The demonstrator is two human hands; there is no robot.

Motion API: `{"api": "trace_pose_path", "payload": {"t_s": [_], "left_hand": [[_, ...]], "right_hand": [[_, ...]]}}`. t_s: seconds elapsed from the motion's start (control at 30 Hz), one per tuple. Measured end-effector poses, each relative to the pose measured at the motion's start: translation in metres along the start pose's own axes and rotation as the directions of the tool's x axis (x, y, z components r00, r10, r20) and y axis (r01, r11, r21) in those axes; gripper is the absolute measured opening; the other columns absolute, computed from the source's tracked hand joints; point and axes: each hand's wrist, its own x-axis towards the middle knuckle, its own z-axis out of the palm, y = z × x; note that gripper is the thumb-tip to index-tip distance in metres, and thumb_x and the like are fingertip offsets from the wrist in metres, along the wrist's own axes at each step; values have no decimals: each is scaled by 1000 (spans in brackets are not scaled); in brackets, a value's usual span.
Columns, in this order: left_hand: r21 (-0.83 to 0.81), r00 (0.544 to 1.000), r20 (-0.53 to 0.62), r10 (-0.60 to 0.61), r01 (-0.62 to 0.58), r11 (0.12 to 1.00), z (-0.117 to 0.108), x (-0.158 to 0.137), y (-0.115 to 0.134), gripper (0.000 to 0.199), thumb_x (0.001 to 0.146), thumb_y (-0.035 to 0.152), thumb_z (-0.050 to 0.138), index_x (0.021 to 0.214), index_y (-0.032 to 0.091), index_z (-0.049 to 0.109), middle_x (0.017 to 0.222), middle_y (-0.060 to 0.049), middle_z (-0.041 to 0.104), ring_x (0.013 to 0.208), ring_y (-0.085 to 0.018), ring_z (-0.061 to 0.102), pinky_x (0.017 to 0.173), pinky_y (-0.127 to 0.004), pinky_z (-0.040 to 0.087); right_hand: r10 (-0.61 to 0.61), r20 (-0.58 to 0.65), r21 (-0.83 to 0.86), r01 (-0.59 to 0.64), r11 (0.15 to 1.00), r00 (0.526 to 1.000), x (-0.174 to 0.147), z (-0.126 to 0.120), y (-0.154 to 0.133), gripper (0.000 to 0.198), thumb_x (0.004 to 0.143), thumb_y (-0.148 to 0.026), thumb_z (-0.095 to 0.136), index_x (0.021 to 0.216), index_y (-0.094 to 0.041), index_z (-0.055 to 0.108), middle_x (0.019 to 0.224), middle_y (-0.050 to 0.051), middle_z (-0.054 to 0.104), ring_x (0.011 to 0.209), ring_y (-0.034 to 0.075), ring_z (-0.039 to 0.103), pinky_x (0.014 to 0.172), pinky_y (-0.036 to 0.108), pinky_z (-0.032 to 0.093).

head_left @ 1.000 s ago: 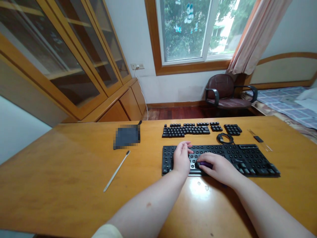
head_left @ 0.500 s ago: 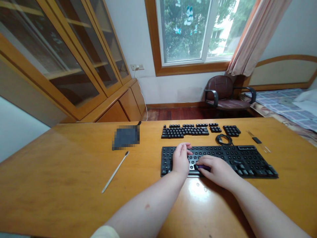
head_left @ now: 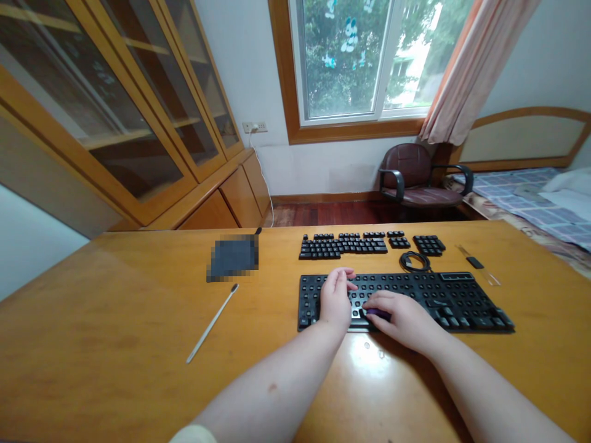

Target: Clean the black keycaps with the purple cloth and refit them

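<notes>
A black keyboard (head_left: 443, 295) with most keycaps removed lies on the wooden table (head_left: 115, 320). My left hand (head_left: 336, 300) rests flat on its left part, fingers spread, pressing it down. My right hand (head_left: 401, 317) is closed around a small purple tool (head_left: 378, 313) at the keyboard's front edge, near the middle. Rows of loose black keycaps (head_left: 344, 245) are laid out behind the keyboard, with a smaller block of keycaps (head_left: 429, 244) to their right.
A coiled black cable (head_left: 414, 261) lies behind the keyboard. A thin white brush (head_left: 211, 323) and a blurred dark pad (head_left: 233, 259) sit to the left. A small black piece on a clear strip (head_left: 475, 263) is at right. An office chair (head_left: 418, 178) stands beyond the table.
Both hands stay on the keyboard in nearly the same pose. The view has shifted slightly, so everything sits a little further left and lower in the picture.
</notes>
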Motion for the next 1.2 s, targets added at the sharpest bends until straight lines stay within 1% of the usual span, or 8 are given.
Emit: {"api": "trace_pose_path", "payload": {"t_s": [0.3, 0.73, 0.83, 0.93, 1.0, 1.1, 1.2], "left_hand": [[18, 1000, -1, -8, 8, 1000, 1, -1, 2, 29, 85, 38, 39, 88, 16, 58, 87, -6, 62, 65, -12, 56, 68, -26, 44], [1, 1000, 15, -5, 5, 1000, 0, -1, 2, 29, 85, 39, 40, 89, 17, 58, 87, -5, 61, 65, -11, 55, 67, -25, 44], [-5, 1000, 13, -1, 1, 1000, 0, -1, 2, 29, 85, 39, 41, 89, 17, 59, 87, -5, 61, 65, -12, 55, 67, -26, 44], [2, 1000, 12, 4, -4, 1000, 1, -1, 4, 28, 85, 38, 41, 89, 17, 59, 87, -6, 61, 65, -12, 56, 67, -26, 44], [10, 1000, 8, 2, -2, 1000, 2, -1, 5, 27, 84, 37, 41, 88, 17, 59, 87, -5, 62, 65, -12, 56, 68, -26, 44], [11, 1000, 10, -7, 7, 1000, 3, -1, 5, 26, 84, 36, 41, 87, 17, 59, 85, -5, 61, 64, -11, 56, 68, -26, 44], [-1, 1000, 8, -13, 13, 1000, 3, -1, 3, 26, 85, 36, 41, 87, 17, 59, 86, -5, 61, 64, -11, 55, 67, -26, 44]], "right_hand": [[26, -2, -8, -26, 1000, 1000, -1, 3, 4, 19, 80, -26, 51, 89, -23, 67, 93, 4, 66, 84, 16, 61, 77, 26, 46], [14, -7, -27, -14, 1000, 1000, -1, 6, 6, 20, 81, -27, 51, 91, -24, 69, 94, 4, 66, 83, 16, 62, 76, 25, 47], [25, -20, -34, -26, 999, 999, 0, 6, 3, 19, 80, -26, 52, 87, -25, 70, 93, 3, 65, 82, 15, 62, 74, 25, 47], [71, -10, -84, -71, 994, 997, -2, 4, -4, 21, 81, -27, 49, 83, -25, 70, 87, 3, 65, 76, 15, 62, 69, 25, 47], [123, 6, -115, -122, 986, 992, -3, 3, -9, 24, 82, -29, 47, 85, -25, 70, 83, 4, 66, 74, 17, 62, 66, 27, 47], [176, 35, -81, -173, 982, 984, -5, 3, -12, 26, 83, -32, 45, 88, -25, 69, 86, 4, 69, 79, 19, 63, 70, 28, 47], [209, 55, -52, -206, 977, 976, -5, 3, -12, 27, 83, -34, 45, 87, -25, 70, 90, 4, 70, 83, 20, 63, 72, 29, 46]]}}
